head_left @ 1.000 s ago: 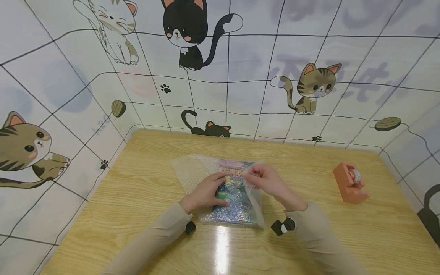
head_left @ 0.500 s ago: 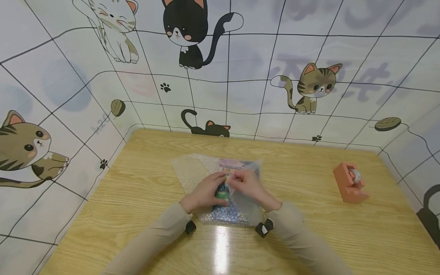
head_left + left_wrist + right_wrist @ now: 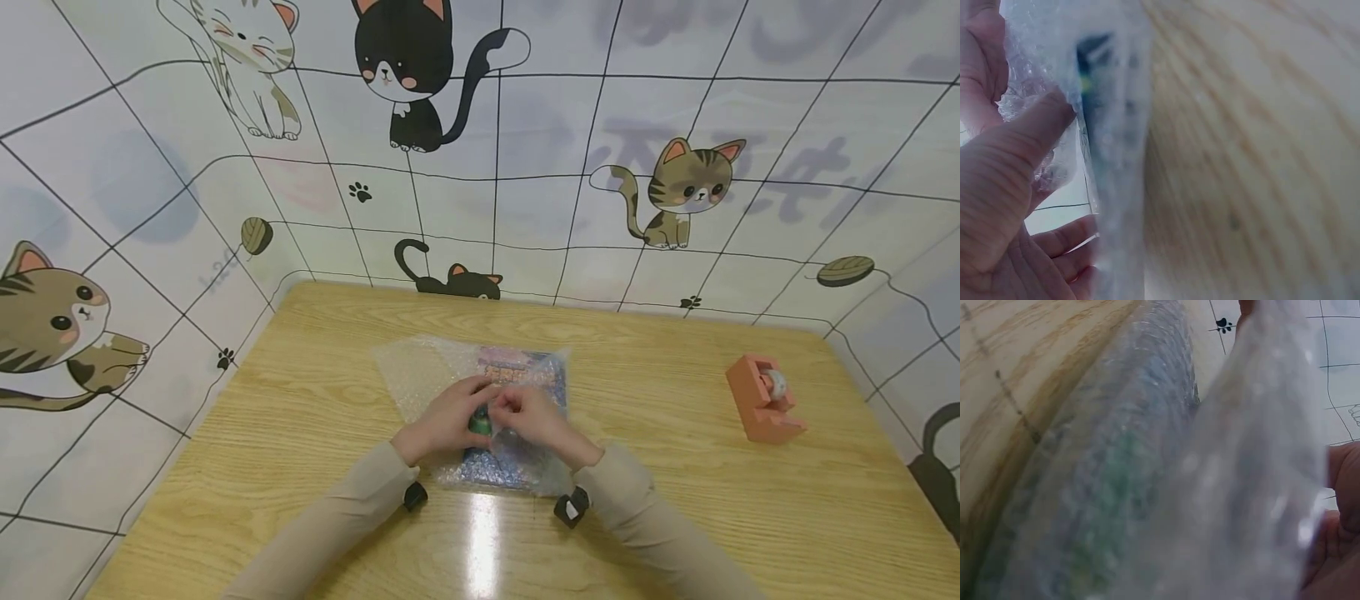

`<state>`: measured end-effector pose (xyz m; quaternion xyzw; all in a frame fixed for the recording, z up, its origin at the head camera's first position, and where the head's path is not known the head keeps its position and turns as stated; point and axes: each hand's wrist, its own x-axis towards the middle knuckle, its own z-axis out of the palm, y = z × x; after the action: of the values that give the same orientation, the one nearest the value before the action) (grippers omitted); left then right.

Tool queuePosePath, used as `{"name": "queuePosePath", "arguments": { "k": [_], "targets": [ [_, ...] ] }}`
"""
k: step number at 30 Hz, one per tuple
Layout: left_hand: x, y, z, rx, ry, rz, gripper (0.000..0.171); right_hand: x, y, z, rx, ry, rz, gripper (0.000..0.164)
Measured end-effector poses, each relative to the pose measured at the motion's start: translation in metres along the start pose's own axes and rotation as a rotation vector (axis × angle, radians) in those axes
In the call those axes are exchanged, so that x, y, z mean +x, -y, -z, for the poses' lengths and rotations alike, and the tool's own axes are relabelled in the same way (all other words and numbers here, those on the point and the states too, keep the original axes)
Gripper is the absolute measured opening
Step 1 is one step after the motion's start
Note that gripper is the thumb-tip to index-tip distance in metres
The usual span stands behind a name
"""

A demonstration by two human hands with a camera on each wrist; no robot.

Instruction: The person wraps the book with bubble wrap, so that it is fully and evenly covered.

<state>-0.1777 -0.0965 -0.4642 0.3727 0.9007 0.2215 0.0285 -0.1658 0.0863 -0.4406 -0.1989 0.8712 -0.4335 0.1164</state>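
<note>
- Bubble-wrapped package [image 3: 495, 472] lies flat in the lower middle of the frame, on the wood-grain table [image 3: 330, 400].
- Clear, glossy bubbles blur its printed face: blue over most of the surface, a green patch near the middle, orange lettering and a pinkish band close to the top edge.
- Face up, it has its long axis running up and down the frame — lettering end toward the top.
- Loose bubble wrap [image 3: 405, 367] spreads past its left side toward the upper left, thin and colourless.
- Left hand [image 3: 445, 421] rests on the package's left part, fingers extended, thumb spread well away from them.
- Right hand [image 3: 532, 417], just beside the left, pinches a flap [image 3: 1241, 487] between thumb and curled fingers — a milky sheet, lifted off the printed face in the right wrist view.
- Orange tape dispenser [image 3: 752, 404] stands well apart, at the frame's right.
</note>
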Motion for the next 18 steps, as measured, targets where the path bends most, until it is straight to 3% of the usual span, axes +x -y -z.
{"name": "queuePosePath", "arguments": {
  "k": [6,13,18],
  "targets": [
    [-0.001,0.003,-0.003,0.025,0.001,-0.001,0.065,-0.002,-0.004,-0.002,0.010,0.045,0.032,0.012],
    [-0.001,0.003,0.000,0.044,0.017,-0.013,0.061,-0.009,-0.020,0.009,0.099,0.195,0.179,0.023],
    [0.001,0.003,0.002,0.058,0.049,-0.003,0.063,-0.019,-0.029,0.026,0.075,0.168,0.232,0.032]
  ]
}}
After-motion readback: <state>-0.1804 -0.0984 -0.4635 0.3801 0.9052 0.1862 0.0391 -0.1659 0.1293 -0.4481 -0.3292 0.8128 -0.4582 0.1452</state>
